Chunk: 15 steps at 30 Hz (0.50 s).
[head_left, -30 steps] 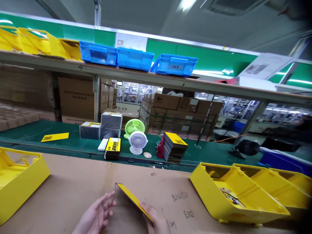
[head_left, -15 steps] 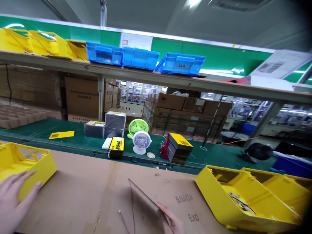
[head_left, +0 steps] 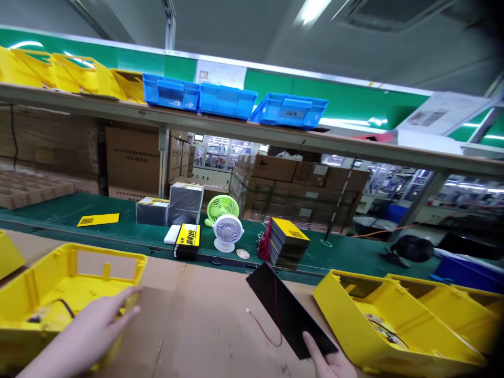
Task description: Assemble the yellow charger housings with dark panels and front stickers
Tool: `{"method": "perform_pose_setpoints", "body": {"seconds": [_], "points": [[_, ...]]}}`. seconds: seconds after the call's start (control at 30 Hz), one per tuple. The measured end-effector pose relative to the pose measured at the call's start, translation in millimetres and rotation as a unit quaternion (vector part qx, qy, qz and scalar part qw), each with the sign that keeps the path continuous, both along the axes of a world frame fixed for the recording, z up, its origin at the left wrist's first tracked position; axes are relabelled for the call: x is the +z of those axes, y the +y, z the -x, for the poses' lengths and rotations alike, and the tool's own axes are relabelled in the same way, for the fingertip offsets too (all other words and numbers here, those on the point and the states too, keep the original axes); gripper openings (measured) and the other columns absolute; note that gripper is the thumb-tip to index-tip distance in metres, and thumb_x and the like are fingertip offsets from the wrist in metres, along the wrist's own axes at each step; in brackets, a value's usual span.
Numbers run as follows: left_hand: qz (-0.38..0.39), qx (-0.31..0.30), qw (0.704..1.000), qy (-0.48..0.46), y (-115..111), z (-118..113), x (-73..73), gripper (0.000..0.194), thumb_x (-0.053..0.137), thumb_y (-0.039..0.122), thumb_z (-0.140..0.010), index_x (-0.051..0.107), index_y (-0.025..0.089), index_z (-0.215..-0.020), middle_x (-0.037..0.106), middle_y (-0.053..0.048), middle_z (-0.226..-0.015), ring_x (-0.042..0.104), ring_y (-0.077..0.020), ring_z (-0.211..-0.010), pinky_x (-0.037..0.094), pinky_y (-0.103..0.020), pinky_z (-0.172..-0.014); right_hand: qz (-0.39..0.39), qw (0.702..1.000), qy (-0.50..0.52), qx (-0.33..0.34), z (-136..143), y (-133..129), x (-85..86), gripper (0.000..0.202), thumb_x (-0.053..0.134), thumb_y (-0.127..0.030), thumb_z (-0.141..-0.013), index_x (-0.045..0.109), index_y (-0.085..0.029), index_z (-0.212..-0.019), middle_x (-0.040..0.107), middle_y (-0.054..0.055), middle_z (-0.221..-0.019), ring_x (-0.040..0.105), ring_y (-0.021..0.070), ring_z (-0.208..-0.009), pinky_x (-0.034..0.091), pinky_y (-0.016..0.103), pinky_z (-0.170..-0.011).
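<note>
My left hand (head_left: 96, 323) grips the right end wall of a yellow plastic housing (head_left: 84, 287), with the thumb outside. Inside that open housing lie a black cable and small parts that I cannot make out. A flat black panel (head_left: 285, 310), tilted above the cardboard, is pinched at its lower right corner by my right hand (head_left: 328, 362), the thumb on its face. From the panel hangs a thin red wire (head_left: 271, 342) ending in a small white connector (head_left: 248, 310). Part of the right hand is cut off by the lower frame edge.
Yellow housings (head_left: 378, 315) with parts inside stand at right; another yellow piece (head_left: 8, 254) is at far left. Along the green bench sit a white fan (head_left: 228, 231), a green fan (head_left: 220, 206), a panel stack (head_left: 289, 244) and red wires (head_left: 265, 244). Blue bins (head_left: 228, 101) line the shelf.
My left hand has moved right, bringing the yellow housing with it. My right hand has moved right and turned the panel, so its black face with the red wire now shows.
</note>
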<state>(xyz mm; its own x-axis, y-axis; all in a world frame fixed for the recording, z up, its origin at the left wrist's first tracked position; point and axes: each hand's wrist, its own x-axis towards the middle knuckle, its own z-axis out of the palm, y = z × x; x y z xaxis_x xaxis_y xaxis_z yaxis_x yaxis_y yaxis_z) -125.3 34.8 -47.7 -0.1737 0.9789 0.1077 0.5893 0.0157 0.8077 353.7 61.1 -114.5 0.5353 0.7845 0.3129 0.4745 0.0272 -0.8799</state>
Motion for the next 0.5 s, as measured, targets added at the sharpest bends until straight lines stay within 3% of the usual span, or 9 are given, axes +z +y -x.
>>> {"method": "perform_pose_setpoints", "body": {"seconds": [0.07,0.1,0.23,0.3,0.4,0.5], "points": [[0.027,-0.084,0.986,-0.139,-5.0,-17.2,12.0,0.04,0.072,0.031,-0.059,0.065,0.029,-0.098,0.064,-0.005,-0.11,0.051,-0.0336,-0.112,0.027,-0.048,-0.103,0.007,1.0,0.006,0.003,2.0,4.1,9.8,0.046,0.069,-0.049,-0.059,0.068,-0.012,-0.087,0.069,0.009,-0.09,0.061,0.0323,-0.093,0.054,0.035,-0.072],[0.012,-0.097,0.98,-0.172,-4.2,-20.3,17.2,0.042,0.074,0.026,-0.057,0.065,0.029,-0.098,0.062,-0.003,-0.115,0.045,-0.0317,-0.118,0.021,-0.045,-0.107,-0.004,1.0,0.012,0.013,3.6,5.9,16.3,0.048,0.067,-0.05,-0.061,0.068,-0.012,-0.09,0.069,0.009,-0.094,0.06,0.0319,-0.096,0.052,0.035,-0.078],[-0.102,-0.04,0.983,-0.147,21.4,-15.6,27.1,0.058,0.078,0.023,-0.05,0.063,0.023,-0.107,0.048,-0.006,-0.132,0.018,-0.0281,-0.134,-0.001,-0.038,-0.111,-0.064,0.994,0.045,0.078,11.1,11.8,45.9,0.053,0.066,-0.048,-0.065,0.062,-0.012,-0.103,0.065,0.01,-0.106,0.055,0.0296,-0.106,0.044,0.037,-0.093],[-0.063,-0.046,0.978,-0.193,38.5,-17.6,24.9,0.064,0.077,0.024,-0.053,0.058,0.023,-0.114,0.044,-0.008,-0.135,0.022,-0.03,-0.133,0.003,-0.043,-0.11,-0.068,0.99,0.049,0.115,15.8,13.7,60.3,0.051,0.066,-0.046,-0.065,0.062,-0.013,-0.103,0.065,0.01,-0.106,0.056,0.0287,-0.105,0.045,0.037,-0.091],[0.008,-0.133,0.935,-0.329,58.8,-35.6,17.3,0.065,0.071,0.024,-0.063,0.048,0.026,-0.124,0.041,-0.008,-0.137,0.034,-0.0295,-0.127,0.019,-0.047,-0.106,-0.068,0.982,0.036,0.173,26.6,16.4,81.3,0.044,0.067,-0.043,-0.066,0.063,-0.013,-0.098,0.067,0.01,-0.098,0.061,0.0274,-0.095,0.05,0.037,-0.083],[-0.005,-0.157,0.913,-0.376,74.8,-59.1,10.5,0.059,0.066,0.024,-0.067,0.049,0.021,-0.123,0.05,-0.012,-0.13,0.046,-0.0306,-0.118,0.03,-0.048,-0.1,-0.071,0.97,0.007,0.232,42.3,21.2,101.3,0.039,0.066,-0.041,-0.068,0.062,-0.014,-0.095,0.069,0.008,-0.092,0.063,0.025,-0.087,0.052,0.036,-0.078]]}}
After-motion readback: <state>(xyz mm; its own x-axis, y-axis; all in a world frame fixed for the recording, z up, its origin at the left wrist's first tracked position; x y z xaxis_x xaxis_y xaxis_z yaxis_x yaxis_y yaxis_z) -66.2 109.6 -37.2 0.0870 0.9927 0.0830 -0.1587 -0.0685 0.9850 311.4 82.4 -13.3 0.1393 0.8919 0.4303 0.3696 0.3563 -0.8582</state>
